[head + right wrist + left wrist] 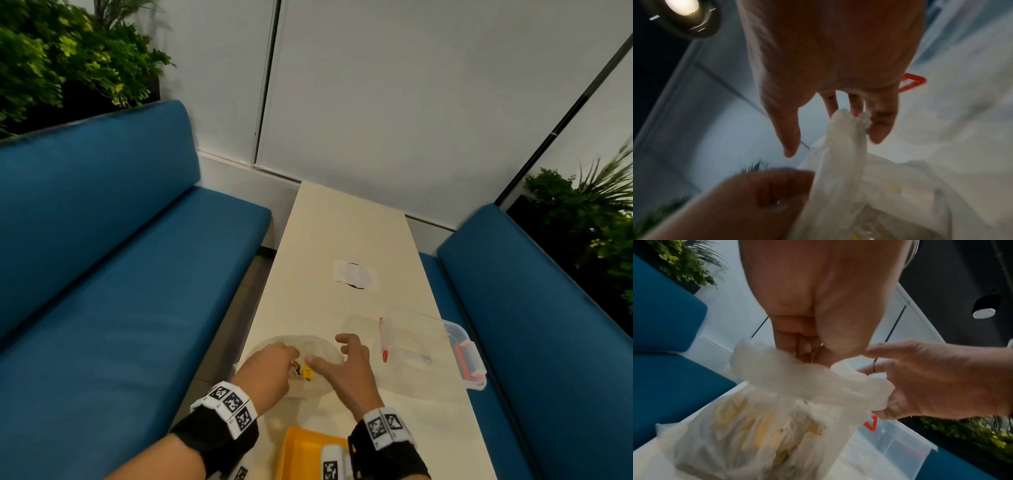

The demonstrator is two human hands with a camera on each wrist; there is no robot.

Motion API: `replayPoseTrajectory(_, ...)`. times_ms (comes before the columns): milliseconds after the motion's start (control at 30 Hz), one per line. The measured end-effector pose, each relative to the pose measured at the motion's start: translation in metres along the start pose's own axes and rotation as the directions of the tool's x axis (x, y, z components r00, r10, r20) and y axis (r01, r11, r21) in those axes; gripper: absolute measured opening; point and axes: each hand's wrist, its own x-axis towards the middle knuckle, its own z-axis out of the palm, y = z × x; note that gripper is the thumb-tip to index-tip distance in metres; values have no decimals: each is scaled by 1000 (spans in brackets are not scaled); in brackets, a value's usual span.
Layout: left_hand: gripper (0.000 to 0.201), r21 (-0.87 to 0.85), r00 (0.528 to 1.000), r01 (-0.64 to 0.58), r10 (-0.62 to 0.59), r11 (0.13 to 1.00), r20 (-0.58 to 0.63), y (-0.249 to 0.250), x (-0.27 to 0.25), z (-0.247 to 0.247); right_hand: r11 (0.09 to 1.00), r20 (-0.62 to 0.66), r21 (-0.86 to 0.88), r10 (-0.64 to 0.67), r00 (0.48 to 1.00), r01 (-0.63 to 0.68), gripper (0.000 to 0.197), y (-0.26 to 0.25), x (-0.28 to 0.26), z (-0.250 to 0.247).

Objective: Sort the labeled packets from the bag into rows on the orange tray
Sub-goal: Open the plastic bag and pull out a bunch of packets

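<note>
Bag (310, 346): translucent white plastic, on the counter (342, 233), lower centre of the head view; yellow packets (764, 430) show through its wall.
Left hand (265, 371): fingers (797, 340) curled, pinching the bag's gathered mouth.
Right hand (346, 370): thumb extended free, other fingers (879, 126) catching the opposite rim of the bag.
Orange tray (301, 452): bottom edge of the frame, below the hands.
Clear lidded box (431, 346): right of the bag, red latches.

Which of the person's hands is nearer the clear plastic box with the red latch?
The right hand: it lies beside the clear plastic box, while the left hand is on the far side of the white bag.
</note>
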Motion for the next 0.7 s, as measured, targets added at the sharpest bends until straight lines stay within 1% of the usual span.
replayPoseTrajectory(33, 51, 8, 1000, -3, 3, 1000, 7, -1, 4, 2, 984, -23, -175, -48, 999, 43, 70, 0, -1, 3)
replayPoseTrajectory(67, 58, 4, 1000, -9, 9, 1000, 2, -2, 7, 4, 948, -39, -308, -92, 995, 75, 63, -1, -2, 7)
replayPoseTrajectory(100, 64, 3, 1000, -12, 12, 1000, 0, -4, 9, 6, 914, -56, -395, -131, 990, 99, 53, -2, -3, 10)
replayPoseTrajectory(133, 71, 13, 1000, -15, 15, 1000, -4, -5, 11, 8, 892, -72, -439, -158, 985, 111, 43, -3, -3, 13)
replayPoseTrajectory(167, 80, 32, 1000, -11, 11, 999, 1, -6, 13, 10, 885, -89, -453, -169, 982, 111, 36, -3, -3, 14)
replayPoseTrajectory(233, 93, 51, 1000, -2, 1, 999, 13, -7, 14, 11, 894, -124, -435, -175, 977, 105, 28, -6, -3, 15)
replayPoseTrajectory(300, 101, 72, 1000, 16, -16, 997, 3, -5, 13, 9, 909, -166, -399, -203, 965, 122, 24, -12, 0, 13)
replayPoseTrajectory(400, 105, 96, 998, 56, -57, 994, 14, -4, 6, 8, 911, -203, -359, -289, 936, 204, 25, -18, 1, 11)
replayPoseTrajectory(433, 104, 116, 996, 70, -75, 991, 37, -4, 5, 7, 910, -193, -358, -289, 938, 207, 26, -17, 1, 11)
replayPoseTrajectory(467, 98, 142, 994, 79, -89, 987, 68, -4, 3, 6, 910, -170, -366, -273, 947, 196, 26, -15, 0, 12)
replayPoseTrajectory(500, 85, 170, 990, 79, -97, 982, 99, -4, 3, 4, 909, -144, -375, -252, 957, 183, 27, -12, 0, 13)
replayPoseTrajectory(533, 68, 186, 990, 62, -84, 981, 113, -3, 4, 1, 909, -124, -377, -237, 963, 176, 28, -9, 0, 14)
replayPoseTrajectory(567, 51, 214, 990, 29, -57, 977, 128, -1, 7, -1, 911, -110, -372, -233, 966, 177, 29, -7, -1, 14)
replayPoseTrajectory(600, 42, 245, 990, -24, -10, 969, 137, 0, 11, -4, 913, -99, -364, -236, 967, 185, 29, -7, 0, 13)
replayPoseTrajectory(633, 42, 269, 987, -90, 49, 959, 156, 2, 15, -5, 913, -91, -357, -242, 966, 195, 29, -8, 0, 12)
replayPoseTrajectory(700, 52, 314, 958, -218, 141, 924, 250, 2, 26, -4, 909, -79, -358, -255, 964, 211, 28, -12, 1, 10)
